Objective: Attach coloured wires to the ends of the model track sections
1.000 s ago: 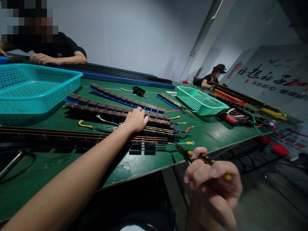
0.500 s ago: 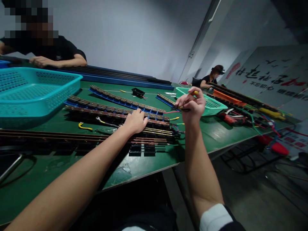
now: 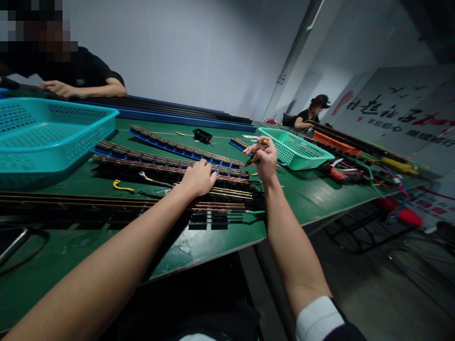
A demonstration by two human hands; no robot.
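Note:
My left hand (image 3: 199, 178) rests over a black track strip with copper-coloured rails (image 3: 156, 166), its fingers curled over the strip and the fingertips partly hidden. To its right, my right hand (image 3: 266, 158) is closed around small pliers (image 3: 250, 160) with yellow on the handles and dark jaws. The jaws point left, close to the strips' right ends; whether they touch a wire is too small to tell. Just behind lies another strip on a blue base (image 3: 177, 148). Nearer to me is a long strip with copper rods (image 3: 78, 201), with a green wire (image 3: 255, 212) at its right end.
A turquoise basket (image 3: 88, 124) stands at left and a light green basket (image 3: 302, 162) at right. A yellow hook-shaped piece (image 3: 122, 186) and a small black tray (image 3: 202, 136) lie on the green table (image 3: 227, 241). Two co-workers sit beyond, one left, one right.
My right hand has moved left and down with the pliers, toward the strips' right ends. My left hand stays on the strip. The view has shifted slightly.

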